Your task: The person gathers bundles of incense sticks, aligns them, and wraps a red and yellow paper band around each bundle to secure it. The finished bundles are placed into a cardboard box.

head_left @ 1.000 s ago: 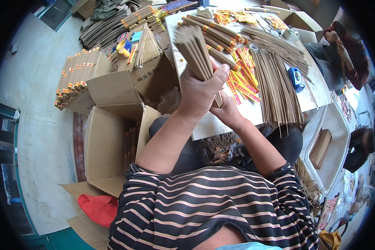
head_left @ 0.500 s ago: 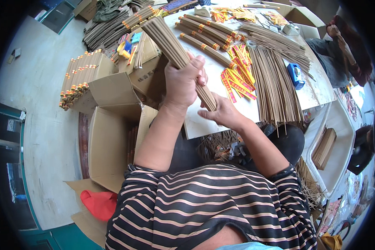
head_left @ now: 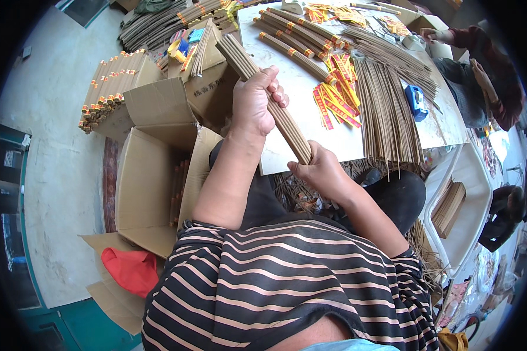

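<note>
A long bundle of thin brown sticks (head_left: 287, 126) slants from the upper left down to the table's near edge. My left hand (head_left: 255, 102) is wrapped around its middle. My right hand (head_left: 317, 169) grips its lower end by the edge of the white table (head_left: 301, 88). On the table lie bound stick bundles with orange bands (head_left: 293, 38), a fan of loose sticks (head_left: 386, 111) and red and yellow paper strips (head_left: 336, 99).
Open cardboard boxes (head_left: 152, 169) stand on the floor to my left, with packed stick bundles (head_left: 108, 88) beyond them. A red cloth (head_left: 132, 272) lies lower left. Another person (head_left: 480, 82) sits at the table's far right. A white tray holding sticks (head_left: 457, 205) is on my right.
The bundle has swung from nearly upright before me to a long slant, its top now pointing up and left. Both hands have kept hold of it.
</note>
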A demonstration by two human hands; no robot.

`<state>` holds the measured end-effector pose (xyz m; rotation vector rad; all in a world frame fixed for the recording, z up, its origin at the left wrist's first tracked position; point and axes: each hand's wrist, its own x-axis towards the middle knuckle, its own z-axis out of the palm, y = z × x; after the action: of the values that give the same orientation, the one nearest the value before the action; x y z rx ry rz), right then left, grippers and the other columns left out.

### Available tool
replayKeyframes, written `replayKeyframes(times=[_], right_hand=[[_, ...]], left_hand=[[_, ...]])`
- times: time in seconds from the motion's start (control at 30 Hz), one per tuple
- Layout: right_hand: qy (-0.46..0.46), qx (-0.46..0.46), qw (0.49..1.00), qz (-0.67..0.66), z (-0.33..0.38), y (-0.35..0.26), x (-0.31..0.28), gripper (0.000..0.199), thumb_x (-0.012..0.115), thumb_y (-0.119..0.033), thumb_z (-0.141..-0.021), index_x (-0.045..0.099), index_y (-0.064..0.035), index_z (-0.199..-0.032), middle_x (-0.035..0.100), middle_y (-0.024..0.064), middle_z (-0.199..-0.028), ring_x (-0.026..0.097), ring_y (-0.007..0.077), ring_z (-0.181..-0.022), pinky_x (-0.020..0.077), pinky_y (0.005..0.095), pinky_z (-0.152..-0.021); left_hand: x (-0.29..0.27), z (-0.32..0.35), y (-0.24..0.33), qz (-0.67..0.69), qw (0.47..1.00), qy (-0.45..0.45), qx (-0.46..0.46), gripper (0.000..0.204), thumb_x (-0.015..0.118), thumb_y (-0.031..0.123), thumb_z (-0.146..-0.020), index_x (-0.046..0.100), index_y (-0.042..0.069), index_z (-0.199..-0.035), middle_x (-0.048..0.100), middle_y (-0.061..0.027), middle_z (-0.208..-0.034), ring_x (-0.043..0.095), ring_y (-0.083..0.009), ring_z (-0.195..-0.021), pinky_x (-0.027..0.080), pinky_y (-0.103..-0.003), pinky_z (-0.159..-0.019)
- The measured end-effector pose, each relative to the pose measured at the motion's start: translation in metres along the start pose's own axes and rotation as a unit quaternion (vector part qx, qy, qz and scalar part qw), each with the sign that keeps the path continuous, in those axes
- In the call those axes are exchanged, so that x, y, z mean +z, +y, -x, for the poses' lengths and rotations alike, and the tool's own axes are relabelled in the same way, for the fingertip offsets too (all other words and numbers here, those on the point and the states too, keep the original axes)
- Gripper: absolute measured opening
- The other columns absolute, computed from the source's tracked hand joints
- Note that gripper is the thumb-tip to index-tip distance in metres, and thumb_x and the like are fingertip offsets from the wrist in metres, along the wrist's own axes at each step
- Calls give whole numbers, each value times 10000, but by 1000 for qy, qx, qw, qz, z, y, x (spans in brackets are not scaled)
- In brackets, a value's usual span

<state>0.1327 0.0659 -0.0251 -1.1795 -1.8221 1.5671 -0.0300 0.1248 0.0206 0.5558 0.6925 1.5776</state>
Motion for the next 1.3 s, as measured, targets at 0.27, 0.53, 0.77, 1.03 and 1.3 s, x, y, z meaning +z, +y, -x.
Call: replayKeyframes(times=[0.27,0.53,0.77,1.03,1.3], right_hand=[[11,51,998,40,0,-10,7,211,610,-146,-815,492,23,-861,550,102,-619,545,189,-514,436,302,-483],[120,-9,960,253,-15,-7,5,250,606,-163,-784,487,42,-862,577,275,-694,590,433,-705,475,441,-634],[-88,93,992,-1,-31,-15,-8,261,623,-193,-806,469,16,-833,553,131,-589,569,267,-507,451,363,-483],[-7,168,985,32,-49,-12,4,201,597,-180,-837,464,-30,-848,469,-7,-544,442,74,-388,368,224,-360],[-18,241,970,-43,-61,3,-3,180,607,-134,-819,464,-28,-841,479,2,-535,460,98,-377,368,225,-354]], left_hand=[[-5,5,4,9,1000,-11,3,224,601,143,-835,475,136,-650,461,32,-539,451,-84,-459,387,-239,-446],[-14,8,-21,68,996,-40,-37,237,636,211,-824,477,131,-668,473,20,-561,454,-101,-493,402,-252,-505],[-29,-4,-22,143,983,-94,-74,230,584,98,-795,426,136,-631,418,19,-508,437,-103,-421,377,-259,-420],[-47,-30,-38,141,983,-48,-102,235,602,165,-826,465,128,-638,459,17,-535,451,-103,-467,388,-245,-465],[-64,-40,-71,187,962,-63,-187,318,612,227,-843,452,120,-590,436,19,-517,429,-106,-464,377,-242,-479]])
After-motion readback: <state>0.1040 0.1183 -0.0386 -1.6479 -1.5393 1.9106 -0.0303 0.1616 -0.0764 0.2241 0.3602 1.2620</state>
